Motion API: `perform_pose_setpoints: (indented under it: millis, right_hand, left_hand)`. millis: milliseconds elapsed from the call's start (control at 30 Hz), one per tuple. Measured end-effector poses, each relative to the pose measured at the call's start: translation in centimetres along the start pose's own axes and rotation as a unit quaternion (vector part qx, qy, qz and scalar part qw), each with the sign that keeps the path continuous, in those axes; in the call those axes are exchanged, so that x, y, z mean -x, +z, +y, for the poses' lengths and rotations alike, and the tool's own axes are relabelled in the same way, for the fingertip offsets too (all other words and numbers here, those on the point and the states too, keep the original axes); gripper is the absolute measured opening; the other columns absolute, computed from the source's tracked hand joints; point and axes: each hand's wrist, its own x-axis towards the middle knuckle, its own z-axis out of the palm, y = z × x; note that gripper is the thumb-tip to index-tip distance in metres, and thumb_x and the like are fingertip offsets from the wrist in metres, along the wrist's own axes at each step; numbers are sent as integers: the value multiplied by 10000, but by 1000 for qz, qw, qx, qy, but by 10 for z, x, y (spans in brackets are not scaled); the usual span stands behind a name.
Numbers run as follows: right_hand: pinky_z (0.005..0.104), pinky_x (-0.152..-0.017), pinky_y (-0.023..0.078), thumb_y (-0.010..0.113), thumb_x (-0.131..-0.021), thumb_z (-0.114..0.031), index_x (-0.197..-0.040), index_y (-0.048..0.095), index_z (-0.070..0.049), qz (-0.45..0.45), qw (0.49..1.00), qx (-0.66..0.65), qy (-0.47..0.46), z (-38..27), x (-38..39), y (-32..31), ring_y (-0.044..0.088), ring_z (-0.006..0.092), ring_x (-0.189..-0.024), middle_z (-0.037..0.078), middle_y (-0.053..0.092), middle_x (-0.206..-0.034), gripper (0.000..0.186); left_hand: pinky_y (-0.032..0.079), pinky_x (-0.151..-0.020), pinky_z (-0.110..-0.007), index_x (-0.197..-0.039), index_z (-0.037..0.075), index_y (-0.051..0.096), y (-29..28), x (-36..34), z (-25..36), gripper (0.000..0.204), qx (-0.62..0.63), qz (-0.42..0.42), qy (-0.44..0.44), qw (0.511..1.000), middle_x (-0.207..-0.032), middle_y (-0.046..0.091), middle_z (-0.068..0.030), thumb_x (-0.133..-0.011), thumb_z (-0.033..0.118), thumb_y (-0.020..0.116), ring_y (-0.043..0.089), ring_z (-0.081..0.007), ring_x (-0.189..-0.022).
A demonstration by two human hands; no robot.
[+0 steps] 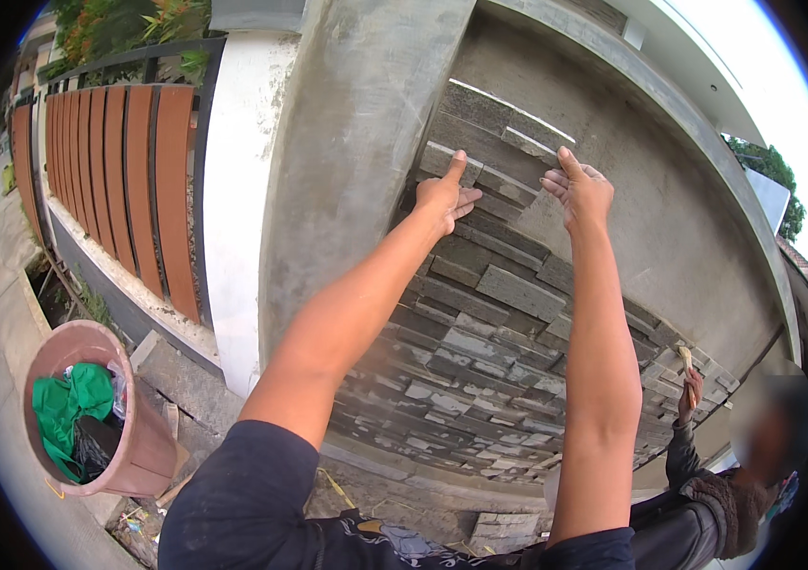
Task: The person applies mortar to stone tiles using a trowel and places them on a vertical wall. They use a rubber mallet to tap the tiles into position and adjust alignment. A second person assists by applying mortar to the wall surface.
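Observation:
My left hand [446, 195] is raised to the upper left of a stone-clad wall. Its thumb points up over a grey stone strip [507, 186] and its fingers stretch out just below, apart from the thumb. My right hand [582, 190] is at the right end of a higher stone strip [535, 146] with a pale top edge. The right thumb tip appears to touch that end; the other fingers are loosely bent and apart. A smooth dark band [494, 150] runs between the two rows. Neither hand visibly grips anything, though contact behind the fingers is hidden.
Staggered grey stone cladding [480, 351] covers the lower wall, with plain render [679, 218] at the upper right. A co-worker's hand [692, 388] holds a brush [686, 361] at lower right. A bucket [150, 446] with green cloth stands lower left, below a slatted fence [119, 171].

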Motion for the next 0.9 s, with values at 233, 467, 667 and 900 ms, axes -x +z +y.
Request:
perform_pose_setpoints:
  millis: [233, 467, 667, 900]
  right_hand:
    - [328, -605, 645, 768, -906, -177, -1111, 596, 228, -14, 999, 36, 25, 3, -14, 9, 743, 302, -756, 270, 702, -914, 485]
    - [324, -504, 600, 777, -898, -228, -968, 668, 143, 2, 994, 112, 15, 13, -36, 19, 705, 235, -600, 192, 701, -786, 393]
    - [309, -442, 551, 770, -906, -290, -872, 696, 81, 5, 976, 216, -22, 16, -46, 23, 687, 183, -564, 154, 696, -765, 380]
    - [439, -800, 565, 741, -900, -297, -1056, 699, 4, 74, 827, 509, -227, 16, -37, 27, 697, 317, -995, 196, 709, -1064, 341]
  left_hand:
    - [607, -906, -433, -1283, -225, 397, 0, -3, 6, 1001, -41, 60, 3, 997, -1178, 583, -283, -841, 603, 743, 707, -323, -981]
    - [629, -803, -424, -1174, -202, 502, -2, -14, -7, 830, -71, 86, 49, 993, -1024, 666, -272, -899, 551, 716, 728, -314, -882]
    - [632, -688, -401, -1130, -189, 532, -3, -14, -10, 708, -142, 114, 97, 979, -939, 685, -246, -938, 468, 713, 732, -296, -769]
    - [635, -651, -393, -1150, -202, 531, 0, -18, -6, 736, -136, 111, 62, 982, -957, 681, -252, -918, 465, 738, 730, -297, -770]
